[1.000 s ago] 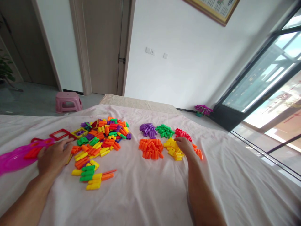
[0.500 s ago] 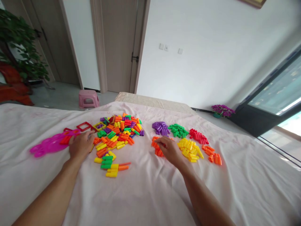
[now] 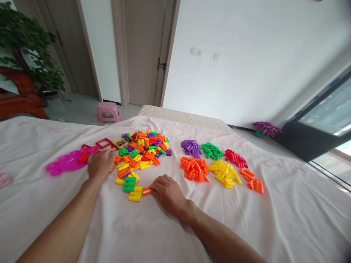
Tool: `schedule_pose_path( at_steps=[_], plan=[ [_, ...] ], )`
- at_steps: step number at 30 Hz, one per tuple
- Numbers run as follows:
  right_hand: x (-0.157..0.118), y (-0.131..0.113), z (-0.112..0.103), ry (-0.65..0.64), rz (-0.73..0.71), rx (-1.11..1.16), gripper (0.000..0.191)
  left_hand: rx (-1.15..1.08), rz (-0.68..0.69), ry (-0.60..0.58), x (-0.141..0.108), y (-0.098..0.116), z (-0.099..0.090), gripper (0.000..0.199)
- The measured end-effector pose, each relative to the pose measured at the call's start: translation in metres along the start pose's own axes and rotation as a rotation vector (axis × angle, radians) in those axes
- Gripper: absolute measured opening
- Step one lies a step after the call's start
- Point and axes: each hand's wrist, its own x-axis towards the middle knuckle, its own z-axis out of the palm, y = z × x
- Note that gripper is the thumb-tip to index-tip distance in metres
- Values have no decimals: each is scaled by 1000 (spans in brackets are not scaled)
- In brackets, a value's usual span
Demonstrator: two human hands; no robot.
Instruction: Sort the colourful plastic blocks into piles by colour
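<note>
My right hand (image 3: 168, 193) is closed, its fingertips on an orange piece (image 3: 147, 191) beside yellow pieces (image 3: 135, 194) and green pieces (image 3: 129, 184). My left hand (image 3: 101, 163) rests between a magenta plastic shape (image 3: 67, 162) and a mixed heap of coloured pieces (image 3: 139, 149); its fingers are bent and what lies under them is hidden. To the right are sorted piles: purple (image 3: 191, 148), green (image 3: 211, 150), red (image 3: 236, 158), orange (image 3: 194, 168) and yellow (image 3: 225, 173). More orange pieces (image 3: 251, 180) lie at the far right of these.
Everything lies on a wrinkled pale cloth (image 3: 115, 226). Red frames (image 3: 103, 143) and a yellow frame (image 3: 120, 143) lie behind my left hand. Beyond the cloth are a pink stool (image 3: 108, 112), a plant (image 3: 30, 47) and purple flowers (image 3: 265, 128).
My right hand has moved left from the orange pile to the orange piece by the yellow ones, uncovering the pile. My left hand stays by the magenta shape. The view has shifted slightly.
</note>
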Motion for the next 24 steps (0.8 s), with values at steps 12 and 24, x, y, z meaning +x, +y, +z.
schedule_pose_path(
  at_steps=[12, 24],
  plan=[
    [-8, 42, -41, 259, 281, 309, 12, -11, 19, -9, 1, -4, 2, 49],
    [-39, 115, -117, 304, 619, 18, 23, -23, 31, 7, 1, -5, 4, 44]
  ],
)
